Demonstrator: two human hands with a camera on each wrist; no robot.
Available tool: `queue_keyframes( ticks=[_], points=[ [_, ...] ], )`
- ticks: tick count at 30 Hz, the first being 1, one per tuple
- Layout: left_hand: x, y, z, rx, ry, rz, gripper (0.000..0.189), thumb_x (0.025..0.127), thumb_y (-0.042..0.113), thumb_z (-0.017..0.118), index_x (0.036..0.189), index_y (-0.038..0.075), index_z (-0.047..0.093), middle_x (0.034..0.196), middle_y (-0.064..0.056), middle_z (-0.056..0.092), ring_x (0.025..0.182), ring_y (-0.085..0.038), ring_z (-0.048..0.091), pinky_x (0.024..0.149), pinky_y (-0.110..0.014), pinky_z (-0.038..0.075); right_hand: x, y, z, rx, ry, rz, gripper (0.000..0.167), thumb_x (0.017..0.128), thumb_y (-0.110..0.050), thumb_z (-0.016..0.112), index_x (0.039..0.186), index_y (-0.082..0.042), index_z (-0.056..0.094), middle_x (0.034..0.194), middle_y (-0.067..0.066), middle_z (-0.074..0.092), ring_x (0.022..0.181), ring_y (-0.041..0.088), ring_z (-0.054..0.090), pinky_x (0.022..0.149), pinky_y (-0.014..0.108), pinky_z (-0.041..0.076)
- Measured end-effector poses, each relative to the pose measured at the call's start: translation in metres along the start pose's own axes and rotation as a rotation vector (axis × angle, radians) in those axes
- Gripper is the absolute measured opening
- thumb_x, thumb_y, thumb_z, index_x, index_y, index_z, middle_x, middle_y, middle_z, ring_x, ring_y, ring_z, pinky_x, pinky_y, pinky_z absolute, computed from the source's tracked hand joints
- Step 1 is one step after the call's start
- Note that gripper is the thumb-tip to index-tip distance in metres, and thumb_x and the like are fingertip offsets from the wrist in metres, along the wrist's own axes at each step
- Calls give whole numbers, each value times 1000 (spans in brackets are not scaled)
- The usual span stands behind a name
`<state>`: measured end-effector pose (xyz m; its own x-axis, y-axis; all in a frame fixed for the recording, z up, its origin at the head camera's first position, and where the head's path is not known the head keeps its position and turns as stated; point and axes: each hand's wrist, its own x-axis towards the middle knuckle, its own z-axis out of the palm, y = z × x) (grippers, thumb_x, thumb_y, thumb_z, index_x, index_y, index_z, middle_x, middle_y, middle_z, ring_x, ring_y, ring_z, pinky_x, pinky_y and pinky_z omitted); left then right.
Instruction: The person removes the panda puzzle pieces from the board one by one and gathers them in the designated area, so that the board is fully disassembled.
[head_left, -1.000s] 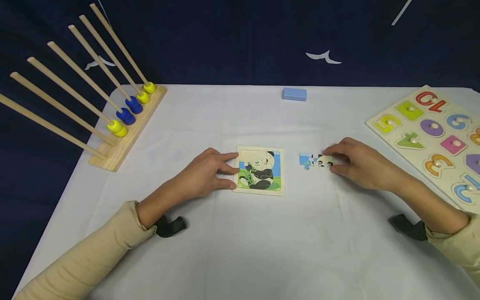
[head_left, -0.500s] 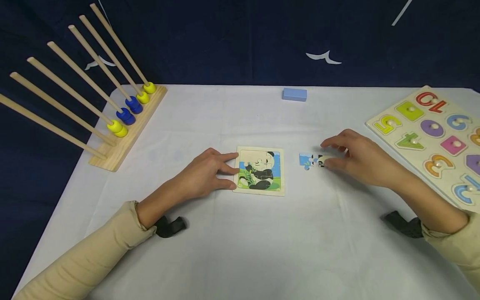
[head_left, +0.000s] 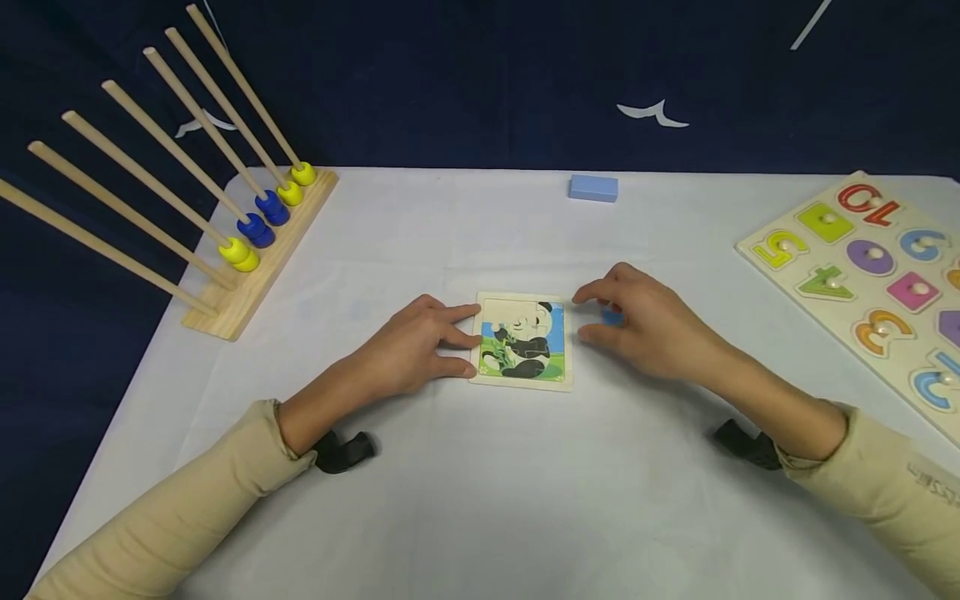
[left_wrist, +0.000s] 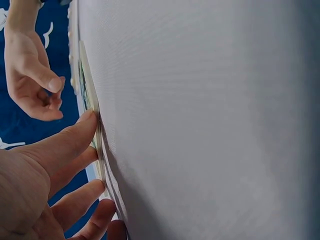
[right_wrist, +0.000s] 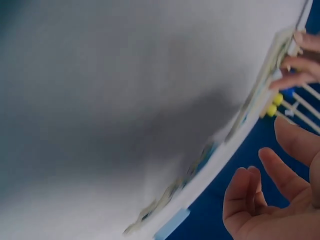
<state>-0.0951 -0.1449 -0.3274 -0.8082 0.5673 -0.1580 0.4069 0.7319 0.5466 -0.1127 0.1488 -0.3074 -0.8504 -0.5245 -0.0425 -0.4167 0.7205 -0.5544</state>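
A square wooden panda jigsaw puzzle (head_left: pixel 525 367) lies flat on the white table, its upper left part pale and bare-looking. My left hand (head_left: pixel 408 346) rests at its left border, thumb and fingertips spread along the edge. Close by its right border hovers my right hand (head_left: pixel 637 325), thumb and forefinger apart with nothing between them. Loose puzzle pieces (right_wrist: pixel 175 187) lie on the cloth beneath that hand in the right wrist view. From the head, only a blue bit of a puzzle piece (head_left: pixel 612 317) shows past the right fingers; the others are hidden behind the hand.
A wooden rod counter (head_left: pixel 273 267) with yellow and blue beads stands at the left. On the right lies a number peg board (head_left: pixel 840 308). A small blue block (head_left: pixel 593 188) sits near the far edge, with a dark blue curtain (head_left: pixel 450 83) behind.
My right hand has lifted off the loose pieces and moved left over them, up to the puzzle's right border. The left hand stays at the left edge.
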Motion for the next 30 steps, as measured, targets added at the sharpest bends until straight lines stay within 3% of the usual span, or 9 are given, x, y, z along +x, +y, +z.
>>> queue_keyframes(
  ticks=[14, 25, 30],
  points=[
    [1, 1, -1, 4, -22, -24, 42, 84, 25, 81, 121, 8, 71, 151, -6, 44, 124, -27, 44, 100, -38, 41, 21, -15, 22, -78, -153, -18, 47, 85, -17, 79, 128, -2, 66, 100, 10, 55, 87, 23, 48, 75, 36, 39],
    [1, 1, -2, 12, -29, -29, 42, 84, 26, 80, 122, 9, 71, 151, -5, 44, 124, -26, 44, 100, -38, 40, 25, -18, 22, -43, -165, -4, 41, 83, -7, 79, 121, 3, 67, 98, 11, 56, 85, 24, 48, 76, 36, 41],
    [1, 0, -1, 12, -25, -30, 41, 84, 26, 80, 121, 10, 71, 151, -4, 44, 123, -25, 44, 100, -38, 40, 25, -19, 23, -26, -150, 0, 39, 82, -5, 78, 119, 4, 68, 101, 13, 54, 91, 26, 46, 81, 38, 40]
  ],
)
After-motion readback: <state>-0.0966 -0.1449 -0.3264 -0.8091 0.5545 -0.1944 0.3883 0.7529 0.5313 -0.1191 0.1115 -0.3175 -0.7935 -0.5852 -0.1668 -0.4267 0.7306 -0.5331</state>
